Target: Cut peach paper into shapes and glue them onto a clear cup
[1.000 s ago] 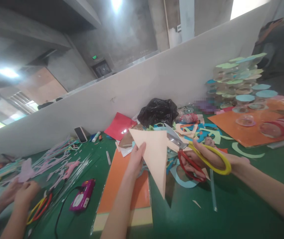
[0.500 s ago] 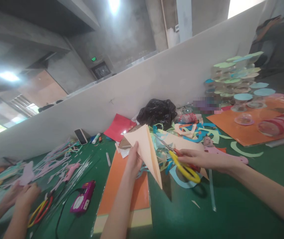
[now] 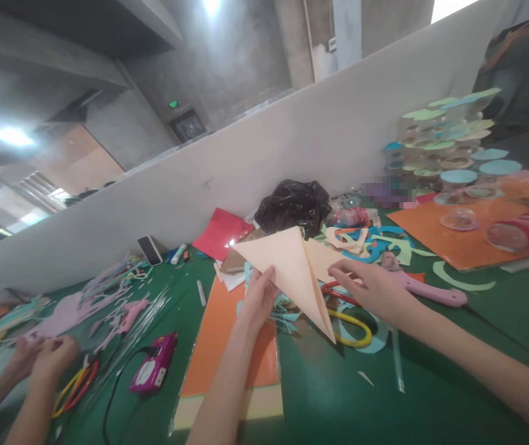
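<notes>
At the far left of the green bench, well apart from the wearer's hands, a co-worker's two hands meet at the edge of lilac paper. Just beside them lie scissors with yellow and red handles; farther right are a small pink glue gun, thin clear sticks and a magenta box with a black cable. A phone leans on the white partition behind.

Nearer the left hand come a white marker, a red sheet beyond it, and a plastic-covered pack of orange sheets beneath its forearm. The left hand is closed on the folded cream paper, thumb on top, keeping it raised between the two hands with its long point slanting down to the right. Beyond the paper sits a black plastic bag.

The right hand is partly open, fingers lightly curved, over the red handle of the working scissors; whether it touches them cannot be told. Their yellow loop shows below the hand, and the paper hides the blades. Coloured paper scraps lie beyond. Right of the hand are a larger pink glue gun, a pale green curved strip, and, farther off, clear cups topped with paper discs and a striped bottle on an orange sheet.
</notes>
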A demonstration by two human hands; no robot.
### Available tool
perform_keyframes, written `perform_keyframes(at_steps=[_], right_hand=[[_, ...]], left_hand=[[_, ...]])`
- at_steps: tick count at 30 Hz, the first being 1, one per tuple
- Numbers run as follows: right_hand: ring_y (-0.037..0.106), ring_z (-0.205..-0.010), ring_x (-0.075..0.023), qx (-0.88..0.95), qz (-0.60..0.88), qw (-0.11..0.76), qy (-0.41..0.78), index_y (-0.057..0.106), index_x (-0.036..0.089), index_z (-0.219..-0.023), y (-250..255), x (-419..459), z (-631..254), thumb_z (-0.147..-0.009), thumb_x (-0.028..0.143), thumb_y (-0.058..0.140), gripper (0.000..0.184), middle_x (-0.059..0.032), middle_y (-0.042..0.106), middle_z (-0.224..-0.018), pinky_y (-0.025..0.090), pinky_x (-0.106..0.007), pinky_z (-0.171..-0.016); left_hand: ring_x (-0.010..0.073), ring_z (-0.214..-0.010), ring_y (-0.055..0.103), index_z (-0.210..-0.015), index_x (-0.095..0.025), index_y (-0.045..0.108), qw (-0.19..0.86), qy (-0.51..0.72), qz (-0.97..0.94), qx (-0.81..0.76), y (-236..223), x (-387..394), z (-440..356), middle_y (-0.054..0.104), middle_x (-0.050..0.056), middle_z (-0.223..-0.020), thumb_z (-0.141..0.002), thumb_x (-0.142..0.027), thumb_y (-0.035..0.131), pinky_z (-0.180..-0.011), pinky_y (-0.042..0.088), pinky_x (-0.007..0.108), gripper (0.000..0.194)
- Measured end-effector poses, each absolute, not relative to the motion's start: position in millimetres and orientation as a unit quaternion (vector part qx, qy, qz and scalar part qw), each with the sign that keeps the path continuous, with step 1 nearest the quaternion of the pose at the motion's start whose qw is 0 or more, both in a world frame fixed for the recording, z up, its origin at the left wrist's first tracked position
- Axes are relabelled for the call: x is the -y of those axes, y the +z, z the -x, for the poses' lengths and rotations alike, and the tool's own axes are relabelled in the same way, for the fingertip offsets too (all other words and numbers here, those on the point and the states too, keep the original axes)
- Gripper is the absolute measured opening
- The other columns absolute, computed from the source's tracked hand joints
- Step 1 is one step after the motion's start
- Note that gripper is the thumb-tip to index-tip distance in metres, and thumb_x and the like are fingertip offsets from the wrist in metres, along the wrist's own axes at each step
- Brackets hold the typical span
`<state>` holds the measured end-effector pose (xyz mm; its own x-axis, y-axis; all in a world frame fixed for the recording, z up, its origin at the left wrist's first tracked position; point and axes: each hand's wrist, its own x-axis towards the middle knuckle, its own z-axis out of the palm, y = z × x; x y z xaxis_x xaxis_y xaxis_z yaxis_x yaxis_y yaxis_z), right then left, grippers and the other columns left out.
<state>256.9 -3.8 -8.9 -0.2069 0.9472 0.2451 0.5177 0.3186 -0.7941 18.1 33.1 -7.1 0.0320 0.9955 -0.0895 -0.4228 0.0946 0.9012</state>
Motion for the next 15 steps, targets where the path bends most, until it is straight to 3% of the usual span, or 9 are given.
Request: perform_keyframes(at_steps=[3, 6, 9, 12, 15], right_hand=[[0.065, -0.099, -0.0228, 0.689, 0.446, 0.406, 0.401, 0.058, 0.021, -0.118, -8, 2, -259, -0.092, 0.054, 0.047, 0.043, -0.0089, 0.066, -0.116, 0.055, -0.033, -0.079], [0.062, -0.084, -0.0201, 0.694, 0.421, 0.383, 0.441, 0.06, 0.02, -0.094, -12, 3, -255, -0.091, 0.054, 0.051, 0.035, -0.0045, 0.064, -0.091, 0.051, -0.03, -0.072], [0.053, -0.068, -0.0155, 0.671, 0.401, 0.372, 0.501, 0.046, 0.02, -0.069, -17, 3, -249, -0.088, 0.063, 0.052, 0.047, 0.0012, 0.048, -0.069, 0.046, -0.028, -0.064], [0.046, -0.061, -0.0126, 0.622, 0.383, 0.404, 0.551, 0.04, 0.02, -0.065, -19, 1, -247, -0.083, 0.074, 0.053, 0.058, 0.0031, 0.041, -0.065, 0.043, -0.026, -0.059], [0.038, -0.057, -0.0112, 0.611, 0.396, 0.438, 0.527, 0.037, 0.021, -0.062, -20, -3, -248, -0.08, 0.081, 0.052, 0.065, 0.0036, 0.038, -0.062, 0.038, -0.024, -0.054]], left_hand=[[0.0195, -0.109, 0.069, -0.114, -0.021, 0.065, 0.633, 0.549, -0.393, -0.378, -9, -30, -24, 0.072, 0.007, -0.123, -0.078, -0.026, 0.078, -0.092, 0.055, 0.03, 0.038], [0.0226, -0.113, 0.068, -0.118, -0.021, 0.065, 0.645, 0.52, -0.412, -0.378, -10, -26, -29, 0.071, 0.008, -0.126, -0.078, -0.028, 0.078, -0.097, 0.053, 0.035, 0.042], [0.0251, -0.115, 0.067, -0.119, -0.021, 0.065, 0.657, 0.502, -0.415, -0.38, -9, -23, -32, 0.072, 0.009, -0.124, -0.077, -0.028, 0.079, -0.098, 0.052, 0.037, 0.045], [0.0264, -0.117, 0.066, -0.117, -0.02, 0.066, 0.665, 0.501, -0.409, -0.374, -8, -21, -33, 0.072, 0.01, -0.122, -0.077, -0.03, 0.079, -0.1, 0.051, 0.038, 0.044], [0.0253, -0.115, 0.066, -0.114, -0.021, 0.066, 0.663, 0.503, -0.405, -0.377, -7, -20, -35, 0.072, 0.009, -0.122, -0.077, -0.031, 0.079, -0.1, 0.051, 0.038, 0.041]])
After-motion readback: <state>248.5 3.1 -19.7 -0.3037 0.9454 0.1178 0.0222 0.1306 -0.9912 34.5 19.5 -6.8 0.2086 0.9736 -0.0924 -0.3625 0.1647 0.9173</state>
